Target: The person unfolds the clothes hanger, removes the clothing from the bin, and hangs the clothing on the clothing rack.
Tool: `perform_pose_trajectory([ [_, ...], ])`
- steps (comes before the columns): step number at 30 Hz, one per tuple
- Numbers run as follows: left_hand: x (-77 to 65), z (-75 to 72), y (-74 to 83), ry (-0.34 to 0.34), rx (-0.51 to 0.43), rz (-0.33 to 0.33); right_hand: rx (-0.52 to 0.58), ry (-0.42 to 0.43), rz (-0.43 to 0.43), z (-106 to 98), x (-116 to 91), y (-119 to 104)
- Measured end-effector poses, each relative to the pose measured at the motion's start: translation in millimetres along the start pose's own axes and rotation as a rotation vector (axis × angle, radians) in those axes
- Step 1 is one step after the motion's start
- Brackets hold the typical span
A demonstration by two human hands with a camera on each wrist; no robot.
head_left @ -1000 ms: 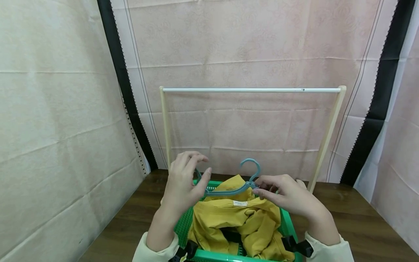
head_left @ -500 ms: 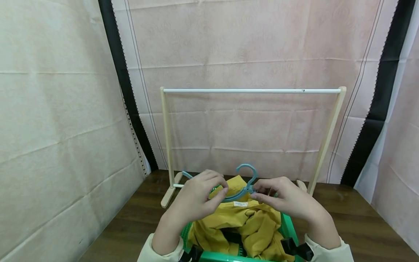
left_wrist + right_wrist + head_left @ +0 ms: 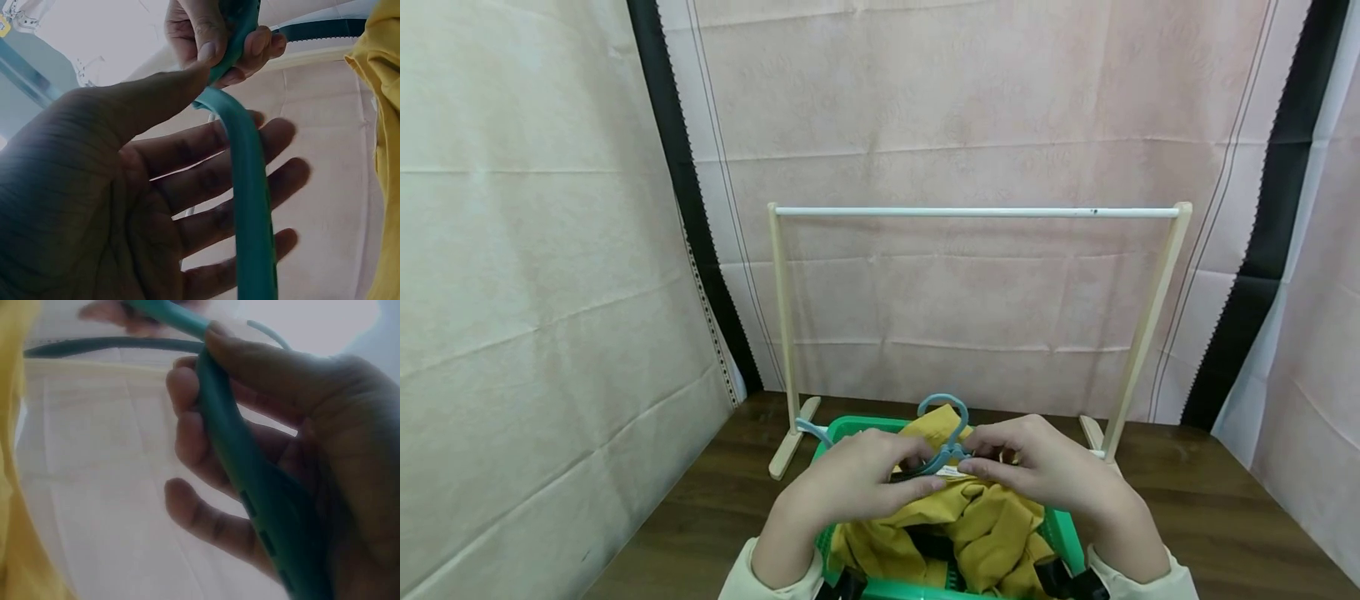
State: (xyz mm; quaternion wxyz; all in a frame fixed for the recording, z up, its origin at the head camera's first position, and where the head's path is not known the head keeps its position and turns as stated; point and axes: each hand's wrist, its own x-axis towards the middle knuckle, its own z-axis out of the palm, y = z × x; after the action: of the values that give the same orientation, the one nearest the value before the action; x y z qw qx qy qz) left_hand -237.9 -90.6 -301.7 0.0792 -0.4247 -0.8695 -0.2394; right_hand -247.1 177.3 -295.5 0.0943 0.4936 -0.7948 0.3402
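In the head view, a blue clothes hanger (image 3: 958, 425) is above a yellow garment (image 3: 1000, 533) heaped in a green basket (image 3: 1066, 542). My right hand (image 3: 1037, 458) pinches the hanger near the base of its hook, with thumb and fingers around it in the right wrist view. My left hand (image 3: 857, 479) is at the hanger's left arm. In the left wrist view, that hanger arm (image 3: 250, 200) runs in front of spread, loosely bent fingers (image 3: 206, 184), the thumb reaching near its upper end. The garment's white label is partly hidden behind the hands.
A small clothes rack stands behind the basket on the dark wooden table (image 3: 700, 517), its white rail (image 3: 977, 212) above the hands. Light cloth walls (image 3: 550, 292) enclose the left, back and right sides.
My left hand has moved right and down along the hanger, close to my right hand. The hanger has come lower and slightly left, with its left arm end now visible left of the hand.
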Motion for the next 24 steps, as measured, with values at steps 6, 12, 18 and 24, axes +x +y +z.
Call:
perform_pose_trajectory([
  [6, 0.7, 1.7, -0.6, -0.056, 0.017, -0.011, -0.030, 0.013, -0.048, 2.0, 0.9, -2.3],
  [12, 0.7, 2.5, -3.0, -0.011, 0.055, -0.010, -0.044, 0.017, -0.067, 0.8, 1.9, -3.1],
  [18, 1.0, 3.1, -6.6, -0.045, 0.061, -0.052, -0.056, 0.028, -0.076, -1.1, 1.3, -3.1],
  [24, 0.6, 1.8, -7.9, -0.088, 0.019, -0.080, -0.032, 0.046, -0.084, -2.2, -0.7, -2.3],
])
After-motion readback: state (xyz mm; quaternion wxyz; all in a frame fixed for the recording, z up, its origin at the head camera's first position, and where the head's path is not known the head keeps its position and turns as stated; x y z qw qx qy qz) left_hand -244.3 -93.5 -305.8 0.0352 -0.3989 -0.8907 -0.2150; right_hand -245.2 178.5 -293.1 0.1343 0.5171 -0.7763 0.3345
